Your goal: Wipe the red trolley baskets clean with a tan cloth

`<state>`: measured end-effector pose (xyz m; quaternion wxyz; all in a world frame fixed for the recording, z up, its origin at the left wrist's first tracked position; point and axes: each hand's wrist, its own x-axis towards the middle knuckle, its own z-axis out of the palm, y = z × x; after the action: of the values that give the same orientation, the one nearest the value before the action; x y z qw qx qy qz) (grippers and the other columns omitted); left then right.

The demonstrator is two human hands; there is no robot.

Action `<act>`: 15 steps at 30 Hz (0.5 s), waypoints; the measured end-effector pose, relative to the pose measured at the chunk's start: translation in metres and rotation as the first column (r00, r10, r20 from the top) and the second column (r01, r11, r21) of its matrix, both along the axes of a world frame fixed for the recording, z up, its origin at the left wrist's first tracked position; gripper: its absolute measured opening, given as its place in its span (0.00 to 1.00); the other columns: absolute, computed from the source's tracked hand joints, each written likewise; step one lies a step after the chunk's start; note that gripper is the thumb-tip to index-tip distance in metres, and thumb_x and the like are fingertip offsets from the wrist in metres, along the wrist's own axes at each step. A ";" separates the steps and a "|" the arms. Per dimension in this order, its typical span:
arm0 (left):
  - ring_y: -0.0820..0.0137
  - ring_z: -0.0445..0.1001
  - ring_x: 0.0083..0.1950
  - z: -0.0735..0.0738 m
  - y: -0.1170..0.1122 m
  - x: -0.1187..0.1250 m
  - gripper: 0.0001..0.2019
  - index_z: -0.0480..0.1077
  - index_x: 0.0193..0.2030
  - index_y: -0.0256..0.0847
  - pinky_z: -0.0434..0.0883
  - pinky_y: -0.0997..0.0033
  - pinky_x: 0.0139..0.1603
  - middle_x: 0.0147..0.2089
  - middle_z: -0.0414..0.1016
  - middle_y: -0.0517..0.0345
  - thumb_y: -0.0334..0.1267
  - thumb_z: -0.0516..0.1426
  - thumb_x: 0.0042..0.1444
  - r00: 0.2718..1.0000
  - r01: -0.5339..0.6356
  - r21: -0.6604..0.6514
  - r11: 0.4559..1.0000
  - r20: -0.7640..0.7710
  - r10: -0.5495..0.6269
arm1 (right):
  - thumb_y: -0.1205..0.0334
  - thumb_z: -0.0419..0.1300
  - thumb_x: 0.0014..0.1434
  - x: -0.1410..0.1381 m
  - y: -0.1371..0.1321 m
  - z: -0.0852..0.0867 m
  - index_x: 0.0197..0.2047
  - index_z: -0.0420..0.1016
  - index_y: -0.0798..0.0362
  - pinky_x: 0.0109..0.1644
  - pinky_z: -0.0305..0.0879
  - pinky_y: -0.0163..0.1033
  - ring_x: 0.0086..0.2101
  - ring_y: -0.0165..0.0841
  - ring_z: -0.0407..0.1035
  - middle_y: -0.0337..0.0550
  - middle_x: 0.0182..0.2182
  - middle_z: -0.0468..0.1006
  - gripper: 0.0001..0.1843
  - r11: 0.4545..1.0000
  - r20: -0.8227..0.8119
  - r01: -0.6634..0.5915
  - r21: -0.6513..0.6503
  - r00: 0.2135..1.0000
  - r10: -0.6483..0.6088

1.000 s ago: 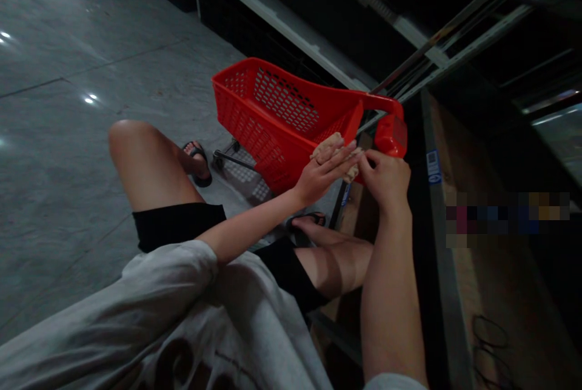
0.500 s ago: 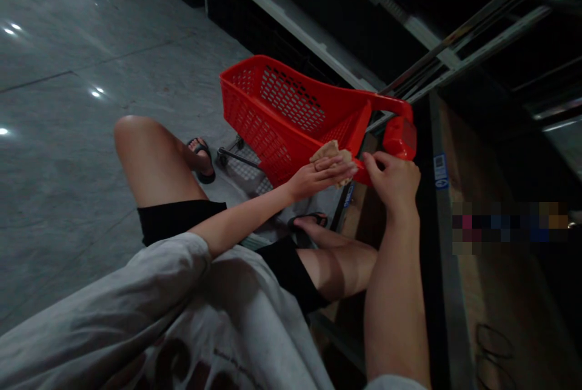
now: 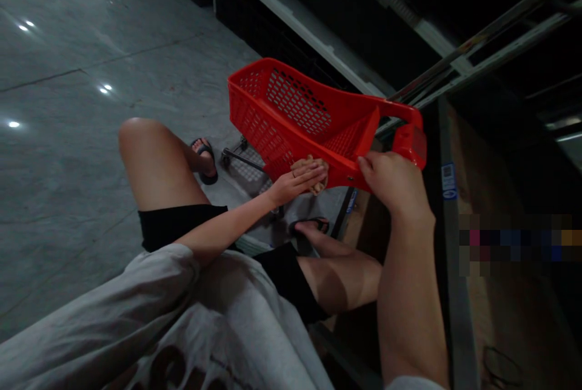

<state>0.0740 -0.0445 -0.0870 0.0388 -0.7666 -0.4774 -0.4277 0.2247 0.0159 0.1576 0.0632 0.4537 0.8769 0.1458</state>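
A red plastic shopping cart (image 3: 300,111) with a perforated basket stands in front of me. My left hand (image 3: 300,182) lies with its fingers stretched over a crumpled tan cloth (image 3: 319,182), pressing it to the near side wall of the basket. Part of the cloth is hidden under the fingers. My right hand (image 3: 393,184) is closed round the near arm of the cart's frame, just below the red block (image 3: 410,144) at the handle end. Its fingertips are out of sight behind the frame.
A wooden shelf board (image 3: 509,293) with a dark edge runs along the right, and a dark loop of cord (image 3: 502,369) lies on it. Metal racking (image 3: 300,20) stands behind the cart. Grey tiled floor (image 3: 68,165) stretches to the left.
My left hand has slid the cloth left along the cart's side, away from the handle. My right hand stays on the cart; the whole view has shifted slightly.
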 end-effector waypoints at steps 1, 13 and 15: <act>0.68 0.56 0.78 0.016 0.008 0.005 0.23 0.67 0.70 0.44 0.65 0.55 0.77 0.72 0.69 0.53 0.29 0.45 0.73 0.999 -0.046 0.040 0.998 0.022 0.046 | 0.54 0.47 0.72 -0.010 0.000 -0.002 0.41 0.82 0.53 0.34 0.54 0.41 0.35 0.43 0.76 0.57 0.38 0.85 0.23 1.000 -0.004 -0.003 -0.022 1.000 0.003; 0.69 0.67 0.69 0.055 0.043 -0.187 0.18 0.68 0.67 0.36 0.53 0.53 0.79 0.67 0.73 0.50 0.33 0.52 0.73 0.947 -0.235 -0.184 0.954 -0.265 0.182 | 0.53 0.44 0.74 -0.021 0.001 -0.029 0.43 0.84 0.53 0.34 0.57 0.37 0.33 0.40 0.80 0.54 0.37 0.87 0.27 0.999 0.060 0.029 0.045 0.998 -0.031; 0.70 0.68 0.65 0.065 0.044 -0.235 0.18 0.68 0.64 0.32 0.54 0.55 0.78 0.65 0.74 0.50 0.32 0.56 0.70 0.936 -0.253 -0.230 0.940 -0.302 0.178 | 0.54 0.44 0.74 -0.020 0.004 -0.029 0.42 0.84 0.54 0.35 0.58 0.37 0.34 0.40 0.80 0.55 0.37 0.87 0.27 0.999 0.079 0.017 0.045 0.997 -0.020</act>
<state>-0.1605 -0.0003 -0.0220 0.0493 -0.7594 -0.6021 -0.2415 0.2042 0.0199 0.1288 0.0894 0.4568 0.8660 0.1826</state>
